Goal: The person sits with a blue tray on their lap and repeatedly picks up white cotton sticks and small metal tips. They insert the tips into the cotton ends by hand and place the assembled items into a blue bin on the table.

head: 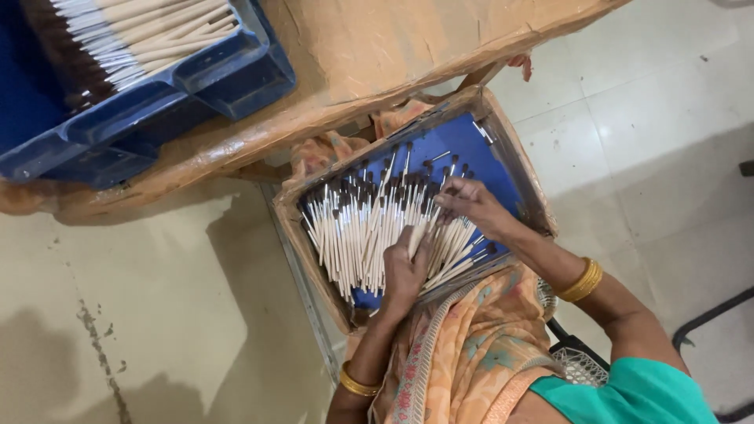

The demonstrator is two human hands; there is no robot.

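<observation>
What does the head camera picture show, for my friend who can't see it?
Seen from above, a person's left hand and right hand sort a heap of thin pale sticks with dark tips in a blue-lined tray on their lap. A blue crate holding more sticks sits on a brown-wrapped table above a pale tiled floor.

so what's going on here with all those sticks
A person sits with a shallow blue-lined tray on their lap, full of thin pale sticks with dark tips. The left hand grips a bunch of the sticks near their plain ends, while the right hand rests on the sticks farther along. A blue crate with more sticks sits on the brown table in front.
</observation>
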